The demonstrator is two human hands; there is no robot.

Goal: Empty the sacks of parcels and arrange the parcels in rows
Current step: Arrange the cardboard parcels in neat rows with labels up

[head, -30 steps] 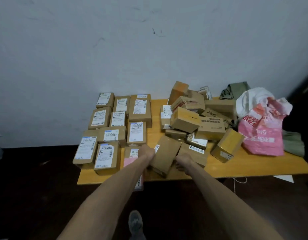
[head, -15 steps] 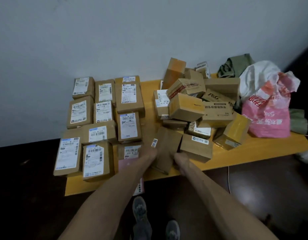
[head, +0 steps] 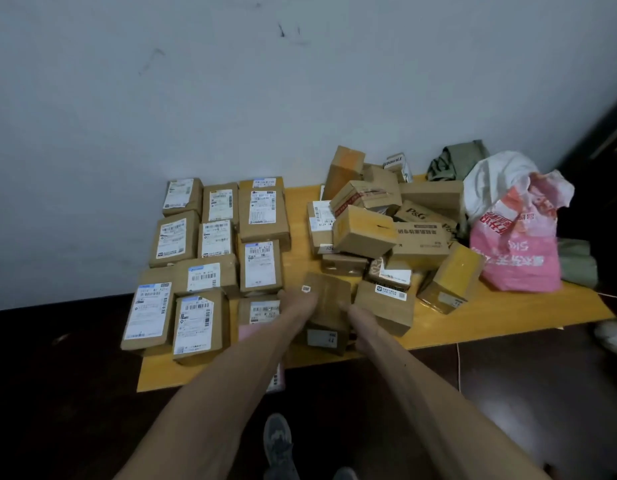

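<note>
A brown cardboard parcel (head: 329,299) sits tilted near the front edge of the yellow table (head: 473,323). My left hand (head: 296,301) grips its left side and my right hand (head: 355,311) grips its right side. Left of it, labelled parcels (head: 203,278) lie in rows, labels up. To the right a loose heap of parcels (head: 386,230) is piled up. A pink and white sack (head: 518,237) stands at the table's right end.
A grey wall backs the table. Green sacks (head: 456,161) lie behind the heap and beside the pink sack. A pink envelope (head: 277,379) hangs off the front edge. Dark floor and my shoes (head: 279,445) are below.
Both hands have stayed on the same parcel, which now stands higher and more tilted, its lower label face showing. The view has shifted between frames.
</note>
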